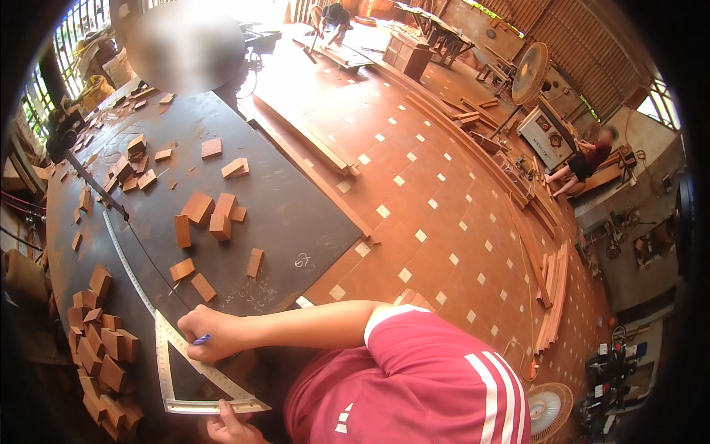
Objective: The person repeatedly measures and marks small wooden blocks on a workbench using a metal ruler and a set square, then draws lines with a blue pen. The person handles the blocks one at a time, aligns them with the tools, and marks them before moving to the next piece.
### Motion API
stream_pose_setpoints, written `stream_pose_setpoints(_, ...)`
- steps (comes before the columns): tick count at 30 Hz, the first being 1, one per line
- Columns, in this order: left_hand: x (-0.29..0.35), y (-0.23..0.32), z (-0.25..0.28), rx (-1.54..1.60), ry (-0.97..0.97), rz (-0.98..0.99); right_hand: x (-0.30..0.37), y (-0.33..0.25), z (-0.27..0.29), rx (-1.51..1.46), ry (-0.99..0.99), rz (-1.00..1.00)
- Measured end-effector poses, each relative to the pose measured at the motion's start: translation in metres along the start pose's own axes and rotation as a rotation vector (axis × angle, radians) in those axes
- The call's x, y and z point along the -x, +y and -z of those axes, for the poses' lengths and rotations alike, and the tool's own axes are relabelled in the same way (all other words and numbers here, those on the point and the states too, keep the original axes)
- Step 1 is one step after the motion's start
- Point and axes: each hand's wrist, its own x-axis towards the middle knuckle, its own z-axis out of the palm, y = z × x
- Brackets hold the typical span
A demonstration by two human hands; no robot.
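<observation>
Head view: right hand (211,333) curls round blue pen (201,340), left hand (231,429) pinches set square (188,406).

Head-worn fisheye, looking down: set square (164,359) close, dark tabletop (303,222) around, tiled floor (414,277) farther.

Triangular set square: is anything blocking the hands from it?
Nothing visible: the left hand has its thumb on the set square, and the right hand, holding a blue pen, overlaps its slanted edge.
</observation>
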Motion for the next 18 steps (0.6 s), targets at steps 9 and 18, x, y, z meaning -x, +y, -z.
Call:
stream_pose_setpoints(9, -0.002, -0.008, -0.006, 0.190, 0.039, -0.182, -0.009, 0.006, 0.003, -0.002, -0.083, -0.071)
stream_pose_setpoints(18, 0.007, 0.009, -0.002, 0.159, -0.021, -0.055, -0.011, -0.001, 0.001, 0.030, -0.148, -0.221)
